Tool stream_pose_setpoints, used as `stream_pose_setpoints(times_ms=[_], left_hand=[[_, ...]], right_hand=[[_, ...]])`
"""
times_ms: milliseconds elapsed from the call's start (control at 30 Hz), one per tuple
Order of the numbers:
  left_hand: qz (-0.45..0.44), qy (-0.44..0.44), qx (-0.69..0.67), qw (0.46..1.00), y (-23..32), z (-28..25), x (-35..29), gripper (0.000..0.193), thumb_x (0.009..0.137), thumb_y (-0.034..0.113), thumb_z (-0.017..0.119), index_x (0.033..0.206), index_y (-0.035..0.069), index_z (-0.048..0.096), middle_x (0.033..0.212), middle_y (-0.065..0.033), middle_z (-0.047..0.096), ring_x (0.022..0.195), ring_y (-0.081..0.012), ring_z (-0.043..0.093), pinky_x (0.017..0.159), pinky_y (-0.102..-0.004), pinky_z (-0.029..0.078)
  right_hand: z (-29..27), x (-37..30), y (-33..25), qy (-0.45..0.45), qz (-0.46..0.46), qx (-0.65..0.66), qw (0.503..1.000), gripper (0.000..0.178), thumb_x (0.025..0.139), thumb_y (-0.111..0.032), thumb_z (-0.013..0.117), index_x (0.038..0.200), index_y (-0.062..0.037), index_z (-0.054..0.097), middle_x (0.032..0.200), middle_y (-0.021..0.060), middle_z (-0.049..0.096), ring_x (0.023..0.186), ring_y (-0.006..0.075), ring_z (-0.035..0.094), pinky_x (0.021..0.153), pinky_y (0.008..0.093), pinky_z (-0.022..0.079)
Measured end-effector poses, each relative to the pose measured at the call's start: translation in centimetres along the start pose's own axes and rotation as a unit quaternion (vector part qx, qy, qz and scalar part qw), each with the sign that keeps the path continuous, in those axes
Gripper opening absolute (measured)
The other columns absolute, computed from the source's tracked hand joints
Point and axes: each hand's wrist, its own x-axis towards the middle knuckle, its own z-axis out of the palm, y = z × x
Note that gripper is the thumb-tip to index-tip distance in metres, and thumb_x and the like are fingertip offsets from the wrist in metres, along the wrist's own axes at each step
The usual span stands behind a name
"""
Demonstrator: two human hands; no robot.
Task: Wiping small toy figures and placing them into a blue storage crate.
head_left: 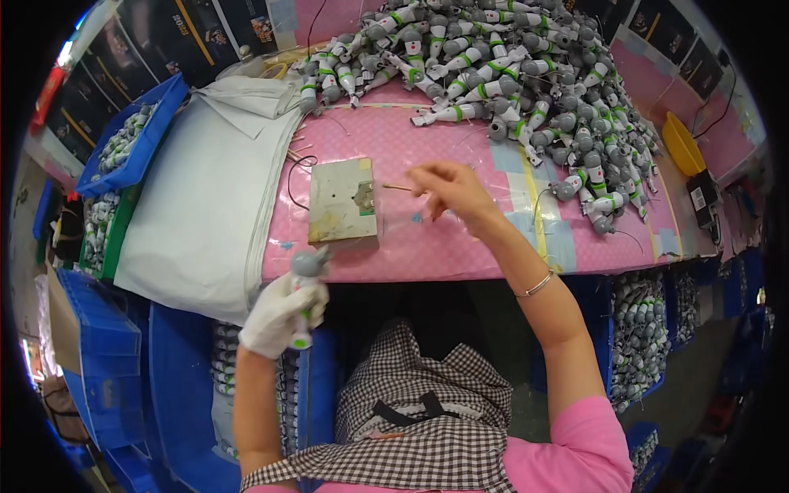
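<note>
Where my view begins at far left, a blue tray (167, 100) filled with small figures stands beside white sheets (205, 177), which droop past the near edge of the worktop (436, 251). Next, I have the gloved left hand (279, 316) wrapped around a gray-and-white figure (307, 264), its gray end overlapping that edge, just below the gray box (330, 209) and well apart from the other hand. Right of the box, a thin stick (398, 187) points toward it, pinched in my bare right hand (448, 193), the fingers blurred. Below that hand, pink surface leaves me room to the edge; farther right, the heap of figures (534, 90) crowds the back and side, a yellow basin (682, 146) beyond.
</note>
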Motion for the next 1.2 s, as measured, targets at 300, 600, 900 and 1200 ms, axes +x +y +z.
stream_pose_setpoints(times_ms=[300,600,900,1200], left_hand=[[0.206,0.596,-0.067,0.773,-13.6,-20.3,-11.6,0.016,0.080,0.018,0.059,0.085,0.003,0.058,0.072,-0.0043,0.055,0.061,-0.0191,0.052,0.056,-0.0339,0.045],[0.032,0.811,-0.307,0.496,-29.5,-34.9,-23.1,0.031,0.078,0.016,0.068,0.104,0.001,0.059,0.090,-0.0096,0.062,0.072,-0.0207,0.060,0.066,-0.0346,0.049],[-0.179,0.811,-0.024,0.557,-32.3,-40.9,-18.0,0.037,0.076,0.027,0.071,0.096,-0.003,0.062,0.088,-0.0152,0.065,0.077,-0.0245,0.062,0.071,-0.0373,0.048],[-0.386,0.750,0.136,0.519,-32.6,-39.7,-17.9,0.041,0.085,0.039,0.052,0.099,0.003,0.065,0.100,-0.0203,0.063,0.094,-0.0333,0.062,0.079,-0.0393,0.049]], right_hand=[[-22.1,7.2,7.8,0.356,-0.069,-0.663,0.655,0.044,0.082,-0.016,0.050,0.123,0.0012,0.047,0.120,0.0190,0.053,0.115,0.0318,0.048,0.097,0.0377,0.037],[-24.2,4.9,6.2,0.279,-0.033,-0.392,0.876,0.061,0.076,-0.040,0.063,0.120,0.0008,0.053,0.112,0.0175,0.058,0.099,0.0289,0.056,0.084,0.0368,0.042],[-16.6,-6.1,-0.4,0.474,-0.115,-0.392,0.780,0.031,0.084,-0.033,0.061,0.087,-0.0020,0.056,0.072,0.0047,0.058,0.063,0.0148,0.053,0.054,0.0300,0.042],[-10.6,-6.4,-2.4,0.275,-0.283,-0.315,0.863,0.034,0.087,-0.014,0.057,0.114,0.0038,0.046,0.066,0.0021,0.049,0.058,0.0080,0.042,0.056,0.0229,0.035]])
